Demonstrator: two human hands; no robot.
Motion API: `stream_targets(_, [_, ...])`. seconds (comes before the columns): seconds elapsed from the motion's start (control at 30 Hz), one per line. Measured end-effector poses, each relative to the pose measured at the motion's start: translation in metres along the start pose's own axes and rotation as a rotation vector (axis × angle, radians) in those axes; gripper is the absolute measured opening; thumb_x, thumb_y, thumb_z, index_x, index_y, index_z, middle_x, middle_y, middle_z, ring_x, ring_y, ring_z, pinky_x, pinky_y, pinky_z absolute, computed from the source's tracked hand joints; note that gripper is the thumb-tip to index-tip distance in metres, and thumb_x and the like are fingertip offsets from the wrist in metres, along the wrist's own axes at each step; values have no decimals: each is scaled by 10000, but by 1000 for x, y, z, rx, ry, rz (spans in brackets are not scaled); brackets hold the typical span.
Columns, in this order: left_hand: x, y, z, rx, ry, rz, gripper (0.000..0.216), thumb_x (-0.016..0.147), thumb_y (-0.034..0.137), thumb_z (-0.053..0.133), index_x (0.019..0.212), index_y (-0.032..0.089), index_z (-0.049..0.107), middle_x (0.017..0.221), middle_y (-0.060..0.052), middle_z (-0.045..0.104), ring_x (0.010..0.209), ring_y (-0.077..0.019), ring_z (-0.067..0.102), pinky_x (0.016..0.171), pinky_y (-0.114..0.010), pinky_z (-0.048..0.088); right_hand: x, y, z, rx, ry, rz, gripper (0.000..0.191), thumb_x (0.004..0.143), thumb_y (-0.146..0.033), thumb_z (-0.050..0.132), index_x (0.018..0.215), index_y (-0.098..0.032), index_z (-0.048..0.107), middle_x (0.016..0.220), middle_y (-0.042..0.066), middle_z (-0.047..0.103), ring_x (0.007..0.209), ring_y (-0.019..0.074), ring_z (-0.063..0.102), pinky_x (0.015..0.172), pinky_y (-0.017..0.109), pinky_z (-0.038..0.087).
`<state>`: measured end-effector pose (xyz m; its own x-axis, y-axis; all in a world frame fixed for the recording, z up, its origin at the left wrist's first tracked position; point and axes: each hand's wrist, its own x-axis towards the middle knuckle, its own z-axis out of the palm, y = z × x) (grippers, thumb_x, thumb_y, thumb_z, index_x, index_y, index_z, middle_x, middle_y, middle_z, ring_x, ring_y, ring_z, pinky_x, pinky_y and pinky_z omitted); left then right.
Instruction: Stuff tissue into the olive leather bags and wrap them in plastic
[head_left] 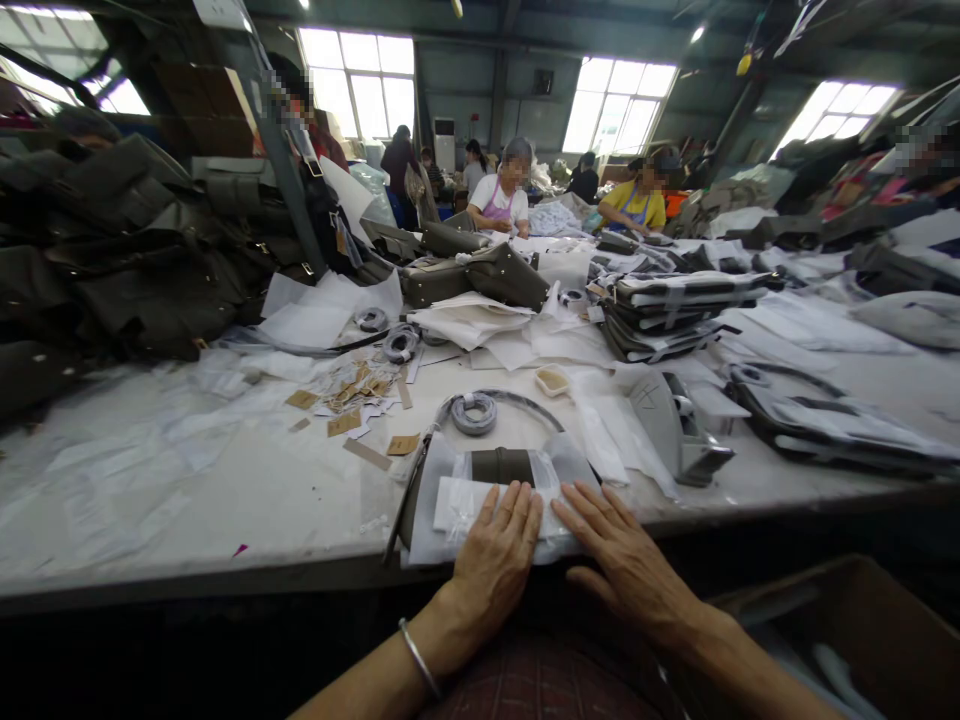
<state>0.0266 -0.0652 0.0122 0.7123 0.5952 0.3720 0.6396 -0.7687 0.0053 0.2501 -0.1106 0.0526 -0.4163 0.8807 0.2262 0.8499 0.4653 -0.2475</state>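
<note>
Wrapped bag (499, 468) at the near edge of table (262, 500), pinned flat under left hand (495, 560) and right hand (626, 560). Both open, palms down, pressing, grasping nothing. Probable hazard: slipping off the edge toward the lap, owing to slick wrapping and no real grip. Secondary hazard: snagging the dark strap (405, 500) alongside, creasing the paper.

This is a big work hall. A long pale bench (255, 495) runs across it. The far wall (487, 105) is grey. Two big windows (360, 85) in that wall let in bright white daylight. A side window (840, 110) on the right shines too. A tall white box (445, 143) stands against the far wall, between the big windows. Small lamps (697, 33) glow up on the dark roof (525, 25). Far off, people (501, 195) sit at the bench.
</note>
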Motion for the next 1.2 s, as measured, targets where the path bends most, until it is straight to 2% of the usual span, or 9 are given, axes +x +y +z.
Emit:
stream_targets(0.17, [2, -18, -38, -295, -100, 40, 698, 878, 543, 595, 1425, 142, 431, 1458, -160, 487, 1347, -306, 461, 1122, -455, 372, -20, -17, -10, 354, 236, 347, 262, 902, -438, 567, 990, -231, 700, 1047, 92, 705, 1040, 290, 645, 948, 433, 504])
stream_targets(0.27, [5, -59, -67, -482, -53, -72, 581, 898, 555, 561, 1386, 250, 483, 1447, -76, 519, 1309, -227, 506, 1107, -367, 395, -39, -32, 4, 769, -20, 767, 465, 820, -644, 596, 728, -190, 635, 703, 53, 668, 694, 233, 667, 656, 338, 541])
stream_targets(0.37, [10, -118, -70, -443, 94, -501, 453, 928, 424, 523, 1315, 188, 547, 1442, -137, 509, 1377, -275, 420, 1155, -444, 300, -41, -48, 24, 1311, -155, 1050, 671, 671, -777, 656, 974, -178, 645, 911, 110, 719, 833, 261, 709, 732, 362, 552])
stream_targets(0.43, [16, -155, -59, -478, -14, -747, 506, 858, 403, 581, 1283, 130, 550, 1433, -192, 502, 1373, -317, 417, 1142, -449, 296, -27, -59, 33, 1634, -147, 1061, 830, 634, -819, 648, 1167, -186, 584, 1143, 167, 681, 1059, 287, 673, 928, 420, 507])
stream_targets(0.57, [34, -191, -35, -580, -163, -755, 559, 789, 528, 547, 1157, 114, 614, 1046, -165, 723, 1033, -329, 666, 915, -417, 494, 17, -75, 41, 1960, -155, 1008, 785, 710, -805, 578, 1228, -215, 542, 1188, 151, 675, 1175, 279, 619, 1046, 469, 427])
stream_targets(0.7, [46, -186, -26, -659, -209, -673, 709, 669, 578, 554, 1151, 62, 616, 1053, -177, 720, 972, -346, 682, 859, -426, 529, 46, -77, 58, 2089, 80, 1192, 525, 769, -626, 652, 1089, -215, 590, 1034, 106, 732, 1102, 290, 655, 908, 482, 531])
stream_targets(0.9, [33, -165, -29, -725, -126, -724, 698, 682, 627, 551, 1186, 150, 621, 1136, -109, 715, 1098, -337, 652, 938, -402, 519, 35, -69, 68, 2153, 418, 1253, 607, 638, -582, 806, 1025, -146, 636, 870, 111, 743, 943, 324, 694, 786, 435, 580])
stream_targets(1.07, [62, -123, -71, -701, 74, -610, 714, 807, 614, 551, 1394, 215, 479, 1172, -81, 703, 1154, -310, 633, 942, -403, 530, 23, -38, -1, 2021, 844, 1029, 666, 647, -452, 855, 1184, -149, 605, 941, 52, 745, 889, 257, 699, 800, 356, 575])
stream_targets(1.2, [107, -87, -106, -614, 335, -350, 655, 879, 569, 510, 1446, 260, 400, 1400, -78, 558, 1311, -288, 508, 1052, -460, 456, 16, 45, -73, 1862, 1178, 1050, 586, 624, -325, 865, 1137, -197, 613, 881, -4, 743, 770, 211, 697, 715, 330, 593])
